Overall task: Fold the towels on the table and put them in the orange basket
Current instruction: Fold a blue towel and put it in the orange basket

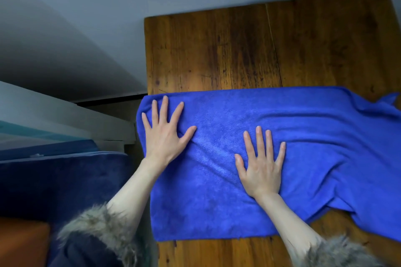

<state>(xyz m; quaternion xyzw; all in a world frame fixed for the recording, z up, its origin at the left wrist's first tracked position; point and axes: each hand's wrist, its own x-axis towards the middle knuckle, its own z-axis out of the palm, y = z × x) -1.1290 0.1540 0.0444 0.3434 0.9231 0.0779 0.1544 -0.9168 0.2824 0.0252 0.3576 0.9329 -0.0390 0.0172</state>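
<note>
A blue towel (271,147) is lying across the near half of a wooden table (227,50), its left edge drooping just over the table's left side and its right part running out of view. Both hands are pressing flat on it, fingers straight and spread, gripping nothing. The left hand (165,134) is resting near the towel's far left corner; the right hand (261,167) is lying toward the towel's middle, nearer the table's front edge. Neither is pinching cloth.

The towel is looking soft and limp, a plush microfibre by its nap, so it is likely light and will sag wherever it is not held. Creases are fanning out between the two hands and bunching to the right of the right hand, where the cloth is rumpled and one far corner is sticking up. The left portion already seems doubled, with a neat near edge, though that is hard to confirm.

Being floppy, it is best taken by its corners or along an edge, pinched between thumb and fingers, not scooped from the middle. The pile should be giving some friction against the wood, so flat palms can smooth it without it sliding much. An orange shape (21,245) is showing left of the table, low down; whether that is the basket cannot be told.
</note>
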